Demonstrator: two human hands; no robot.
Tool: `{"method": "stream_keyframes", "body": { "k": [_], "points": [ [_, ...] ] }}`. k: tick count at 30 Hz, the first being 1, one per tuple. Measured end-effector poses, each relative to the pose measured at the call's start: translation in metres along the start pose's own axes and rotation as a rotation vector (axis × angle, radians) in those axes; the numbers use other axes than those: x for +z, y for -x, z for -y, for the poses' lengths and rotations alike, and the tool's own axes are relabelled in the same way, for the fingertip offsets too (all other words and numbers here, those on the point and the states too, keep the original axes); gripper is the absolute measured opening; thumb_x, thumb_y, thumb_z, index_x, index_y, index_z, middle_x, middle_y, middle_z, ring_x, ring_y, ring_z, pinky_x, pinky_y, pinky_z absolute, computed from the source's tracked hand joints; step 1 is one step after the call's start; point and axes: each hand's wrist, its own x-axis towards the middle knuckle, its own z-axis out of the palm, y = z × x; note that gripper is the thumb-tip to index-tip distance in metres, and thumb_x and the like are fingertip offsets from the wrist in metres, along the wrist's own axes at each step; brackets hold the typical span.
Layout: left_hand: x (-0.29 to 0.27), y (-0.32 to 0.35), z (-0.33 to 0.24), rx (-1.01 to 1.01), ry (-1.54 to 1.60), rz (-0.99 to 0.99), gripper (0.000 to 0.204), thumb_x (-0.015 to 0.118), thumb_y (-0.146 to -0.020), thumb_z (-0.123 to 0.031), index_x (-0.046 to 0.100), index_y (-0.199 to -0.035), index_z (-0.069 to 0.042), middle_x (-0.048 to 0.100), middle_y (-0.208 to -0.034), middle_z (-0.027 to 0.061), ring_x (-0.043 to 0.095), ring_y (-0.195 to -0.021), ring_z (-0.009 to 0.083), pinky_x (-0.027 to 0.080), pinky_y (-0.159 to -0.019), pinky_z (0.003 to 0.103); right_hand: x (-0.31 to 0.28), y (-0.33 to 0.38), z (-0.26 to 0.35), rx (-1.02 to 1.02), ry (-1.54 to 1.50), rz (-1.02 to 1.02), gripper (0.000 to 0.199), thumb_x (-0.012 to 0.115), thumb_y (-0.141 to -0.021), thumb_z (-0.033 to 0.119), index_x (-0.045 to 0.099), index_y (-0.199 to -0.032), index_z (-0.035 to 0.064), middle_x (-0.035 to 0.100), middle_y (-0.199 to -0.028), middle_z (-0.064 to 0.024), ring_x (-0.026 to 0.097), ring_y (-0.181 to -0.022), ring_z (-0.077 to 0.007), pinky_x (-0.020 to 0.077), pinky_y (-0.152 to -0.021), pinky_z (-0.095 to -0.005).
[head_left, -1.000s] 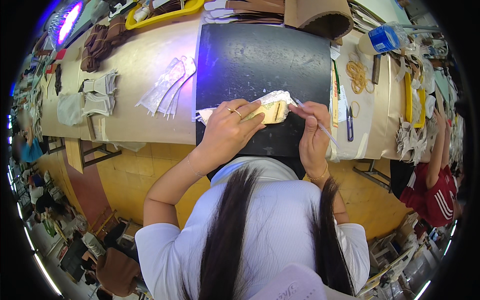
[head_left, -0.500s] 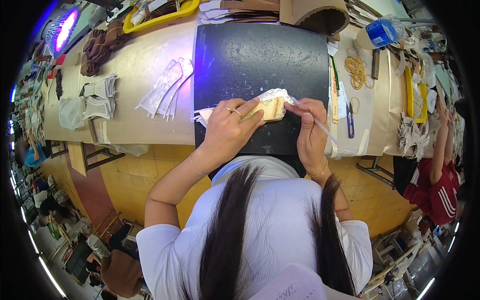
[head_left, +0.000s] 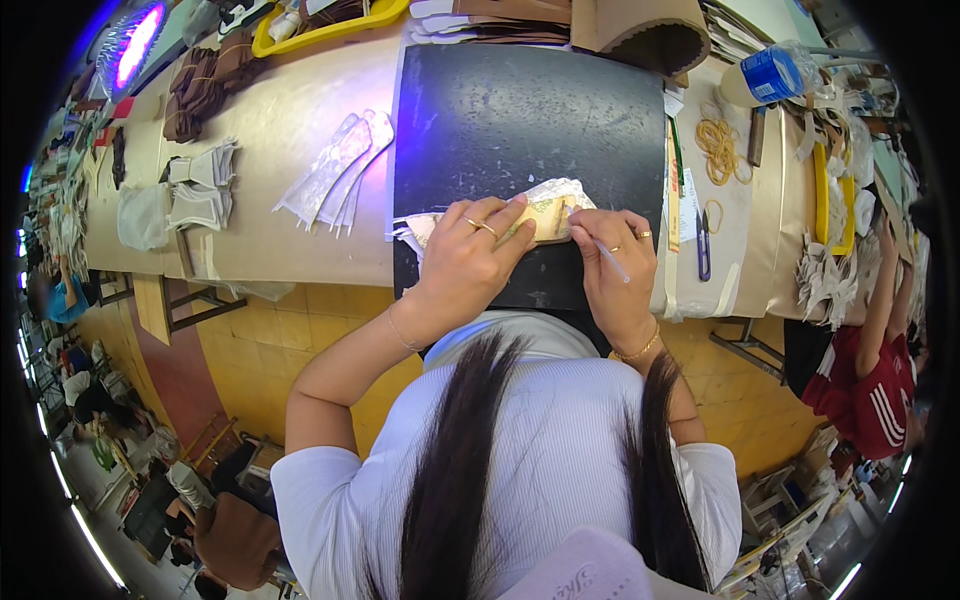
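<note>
Both hands are working a tan fabric piece on the black mat: left hand pressing it flat, right hand pinching a thin white pen beside it. Far right, a blue-labelled bottle is lying.

- The left hand slid a little further over the tan piece, its fingers spread flatter across the piece's near edge.
- The right hand tipped the thin white tool so that its tip sat closer to the piece's right end.
- The white lacy layer beyond the fingers showed slightly more.
</note>
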Motion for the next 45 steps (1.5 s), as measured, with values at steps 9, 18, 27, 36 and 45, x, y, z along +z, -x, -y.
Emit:
{"method": "stream_keyframes", "body": {
  "k": [9,18,27,36,45],
  "points": [
    [0.000,0.000,0.001,0.008,0.003,0.006,0.026,0.078,-0.076,-0.014,0.073,-0.100,-0.004,0.070,-0.116,0.0111,0.064,-0.099,0.0257,0.050,-0.081,0.039,-0.006,0.015,0.001,-0.091,-0.100,0.033,0.010,0.066,-0.096,0.016,0.063,-0.099,0.0077,0.072,-0.095,-0.0035,0.071,-0.095,-0.0229,0.0347,-0.110,-0.0484],
    [-0.002,0.003,0.009,0.053,0.092,-0.069,0.026,0.081,-0.075,-0.013,0.072,-0.098,-0.006,0.069,-0.112,0.0094,0.065,-0.099,0.0262,0.051,-0.083,0.039,0.016,0.012,-0.014,0.211,-0.656,-0.229,0.025,0.045,-0.108,0.021,0.057,-0.110,-0.0005,0.060,-0.108,-0.0138,0.068,-0.102,-0.0276,0.0507,-0.099,-0.0414],
    [-0.008,0.004,0.012,-0.005,0.170,-0.076,0.028,0.084,-0.073,-0.009,0.072,-0.097,-0.005,0.070,-0.110,0.0104,0.068,-0.096,0.0282,0.055,-0.081,0.039,0.024,0.012,-0.018,0.226,-0.681,-0.207,0.024,0.046,-0.108,0.020,0.057,-0.111,-0.0013,0.055,-0.110,-0.0146,0.067,-0.100,-0.0249,0.0559,-0.090,-0.0339],
    [-0.022,0.009,0.025,-0.364,0.653,-0.208,0.032,0.080,-0.078,0.003,0.070,-0.109,0.000,0.067,-0.113,0.0117,0.065,-0.101,0.0206,0.052,-0.092,0.031,0.029,0.016,-0.022,0.169,-0.500,-0.192,0.020,0.053,-0.105,0.020,0.064,-0.110,0.0045,0.063,-0.101,-0.0151,0.063,-0.089,-0.0278,0.0518,-0.078,-0.0338],
    [-0.085,0.042,0.104,-0.570,0.993,-0.790,0.036,0.074,-0.084,0.008,0.066,-0.119,0.006,0.065,-0.117,0.0104,0.059,-0.100,0.0120,0.049,-0.087,0.026,0.026,0.017,-0.019,0.226,-0.536,-0.180,0.024,0.053,-0.105,0.022,0.066,-0.111,0.0036,0.063,-0.103,-0.0144,0.062,-0.090,-0.0255,0.0507,-0.080,-0.0324]
  ]
}}
